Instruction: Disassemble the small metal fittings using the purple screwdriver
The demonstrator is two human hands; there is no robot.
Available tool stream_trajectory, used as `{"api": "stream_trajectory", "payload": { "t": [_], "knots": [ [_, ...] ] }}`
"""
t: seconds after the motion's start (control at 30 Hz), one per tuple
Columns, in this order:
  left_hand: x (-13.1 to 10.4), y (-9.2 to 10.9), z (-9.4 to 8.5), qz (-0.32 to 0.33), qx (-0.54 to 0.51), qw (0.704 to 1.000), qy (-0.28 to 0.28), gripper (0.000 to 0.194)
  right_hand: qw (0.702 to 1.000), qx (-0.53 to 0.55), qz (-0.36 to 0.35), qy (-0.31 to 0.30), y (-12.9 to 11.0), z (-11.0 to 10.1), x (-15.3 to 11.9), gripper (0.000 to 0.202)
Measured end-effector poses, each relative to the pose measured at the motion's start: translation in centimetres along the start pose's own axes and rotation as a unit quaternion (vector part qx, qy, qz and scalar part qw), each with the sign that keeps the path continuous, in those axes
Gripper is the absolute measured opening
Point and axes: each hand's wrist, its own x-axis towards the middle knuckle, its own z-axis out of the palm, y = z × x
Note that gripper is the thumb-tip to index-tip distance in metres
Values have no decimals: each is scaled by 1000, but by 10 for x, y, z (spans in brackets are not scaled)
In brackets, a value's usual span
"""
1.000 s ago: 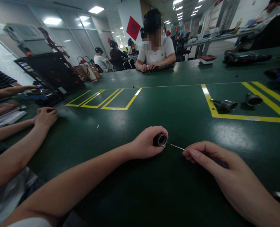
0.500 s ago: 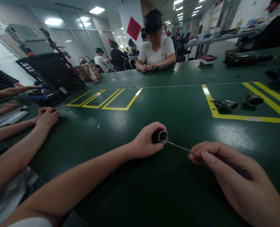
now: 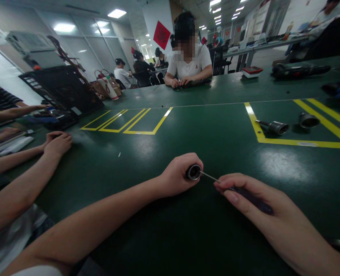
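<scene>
My left hand (image 3: 178,174) is wrapped round a dark cylindrical part (image 3: 193,172), its round metal-rimmed opening turned toward me; the rest of it is hidden by the fingers. In my right hand (image 3: 256,201) lies a screwdriver (image 3: 253,200) with a dark handle and a thin metal shaft. The shaft points left, and its tip meets the right edge of the part's rim; whether it sits inside the opening I cannot tell. Both hands are above the green table (image 3: 158,237).
Two metal fittings, a stemmed one (image 3: 277,127) and a short one (image 3: 308,120), lie in a yellow-taped area at the right. A co-worker's hands (image 3: 57,142) rest at the left. Another person (image 3: 188,63) sits opposite. A black machine housing (image 3: 69,90) stands far left.
My right hand has moved left with the screwdriver, and more of its handle shows. My left hand has turned the part slightly, and its opening now sits a little lower and farther left.
</scene>
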Motion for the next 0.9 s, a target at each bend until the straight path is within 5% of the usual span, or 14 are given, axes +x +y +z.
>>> {"api": "stream_trajectory", "payload": {
  "t": [0.2,0.6,0.9],
  "knots": [
    [0,0,0,10,-21,1000,1,7,999,20,34,-9,0,3,3,20],
    [1,3,6,-46,-54,994,88,7,1000,12,-17,-10,0,3,0,14],
    [0,3,5,-3,-11,999,53,8,999,0,-33,-7,0,3,2,13]
  ]
}}
